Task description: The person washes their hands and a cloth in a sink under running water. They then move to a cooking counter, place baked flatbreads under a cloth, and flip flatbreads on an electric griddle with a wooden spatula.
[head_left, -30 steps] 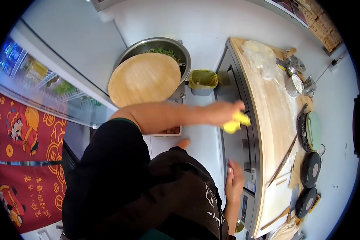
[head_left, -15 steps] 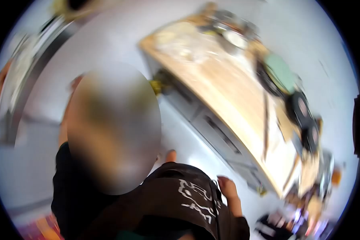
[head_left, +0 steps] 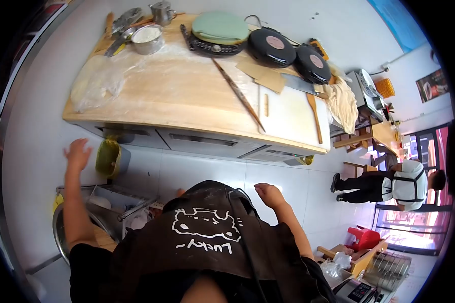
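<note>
My left hand [head_left: 77,153] hangs in the air with its fingers apart, nothing in it, left of a grey bin with a yellow liner [head_left: 111,160]. My right hand [head_left: 269,195] is raised in front of the worktable [head_left: 162,98], over the floor. Its fingers are curled in, and no object shows in them. Neither hand touches the table. A dark brown apron with a white cartoon print [head_left: 207,227] covers my front. On the table lie a long, tapered rolling pin [head_left: 237,95] and a plastic-covered pale mass [head_left: 98,83].
At the table's back stand a metal bowl of white powder [head_left: 147,43], a green round electric griddle [head_left: 220,28] and two black ones. A broad knife [head_left: 302,85] lies at the right. A sink [head_left: 63,227] is at lower left. A person [head_left: 407,184] stands far right.
My view has swung round and sharpened, so the worktable now lies level ahead. My left hand has come clearly into view, apart from the body. The right hand stays raised.
</note>
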The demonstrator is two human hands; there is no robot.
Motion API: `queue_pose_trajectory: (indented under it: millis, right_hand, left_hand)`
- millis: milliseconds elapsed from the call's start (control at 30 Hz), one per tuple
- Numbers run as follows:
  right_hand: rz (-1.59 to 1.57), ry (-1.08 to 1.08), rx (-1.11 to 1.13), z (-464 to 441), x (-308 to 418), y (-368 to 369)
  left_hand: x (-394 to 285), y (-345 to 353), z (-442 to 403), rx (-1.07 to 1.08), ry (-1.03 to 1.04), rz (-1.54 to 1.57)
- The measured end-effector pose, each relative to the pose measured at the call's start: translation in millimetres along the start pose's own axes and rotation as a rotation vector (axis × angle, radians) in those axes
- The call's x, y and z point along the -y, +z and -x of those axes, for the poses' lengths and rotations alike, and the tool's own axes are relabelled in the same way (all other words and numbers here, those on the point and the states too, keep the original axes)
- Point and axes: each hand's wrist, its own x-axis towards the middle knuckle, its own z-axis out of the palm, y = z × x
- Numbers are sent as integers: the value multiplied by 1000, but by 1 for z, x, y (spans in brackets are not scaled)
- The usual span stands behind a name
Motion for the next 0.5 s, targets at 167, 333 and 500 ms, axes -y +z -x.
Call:
queue_pose_trajectory:
  millis: [167,333,500]
  right_hand:
    - [-22,94,-243,27,-88,-38]
    - [61,164,-503,18,-157,-121]
    - [184,148,-590,-17,-211,-173]
  left_hand:
    - [-258,-17,27,-19,363,132]
    - [-439,3,60,-95,704,467]
    - [-558,-13,95,-103,855,480]
